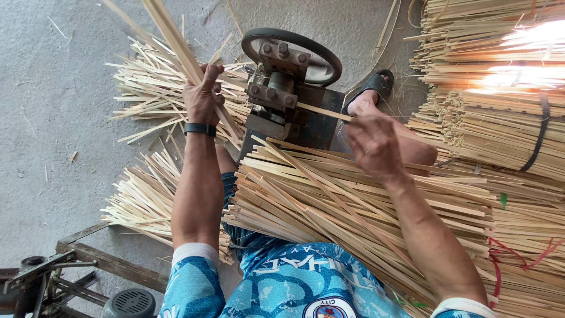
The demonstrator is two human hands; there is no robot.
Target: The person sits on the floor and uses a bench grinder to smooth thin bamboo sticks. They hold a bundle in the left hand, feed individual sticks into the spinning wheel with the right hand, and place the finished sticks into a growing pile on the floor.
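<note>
Behind the small metal machine [282, 94] with its dark wheel, on the concrete floor [53, 118], lies a loose heap of split strips [147, 88]. The left hand [203, 97], to the left of the machine, is clamped around a bunch of thin strips [173, 38] that rise up and away over that heap; a black wristband [200, 128] sits on its wrist. The right hand [374, 144], just right of the machine, pinches a single bamboo strip [323, 111] whose far end touches the machine's body. In front of the machine, a wide pile of strips [353, 206] rests across the person's lap. Further right of the machine stand tied bundles [500, 123], and a foot in a black sandal [374, 88] rests just beside the wheel.
</note>
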